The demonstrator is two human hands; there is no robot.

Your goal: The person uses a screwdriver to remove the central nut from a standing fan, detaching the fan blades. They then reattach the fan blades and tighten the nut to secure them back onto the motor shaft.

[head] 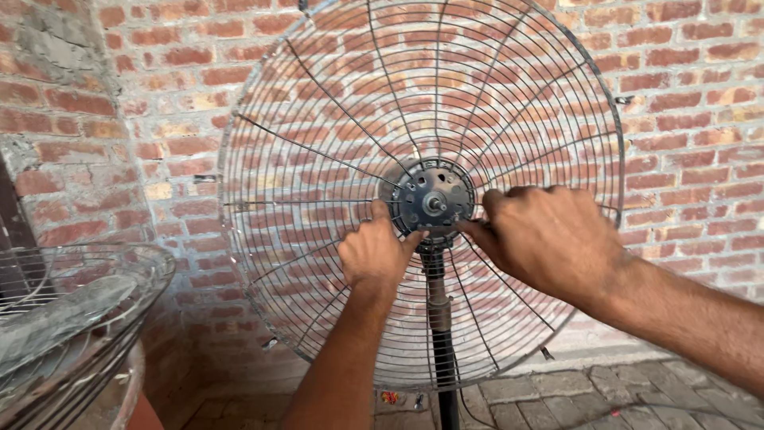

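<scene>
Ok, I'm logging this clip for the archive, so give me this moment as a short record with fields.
setting: outdoors, red brick wall, paved ground
main thing: rear wire guard of a pedestal fan, upright on its pole
centre: dark hub plate with bare shaft
left hand: fingertips at the hub's lower left edge
right hand: fingers at the hub's right edge
nearby: second wire guard lying flat, lower left

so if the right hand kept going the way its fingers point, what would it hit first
The right hand points left toward the middle of the fan guard. Its fingertips already seem to be at the round metal hub, so the hub comes first, then probably the left hand beside it. Depth is hard to judge.
</scene>
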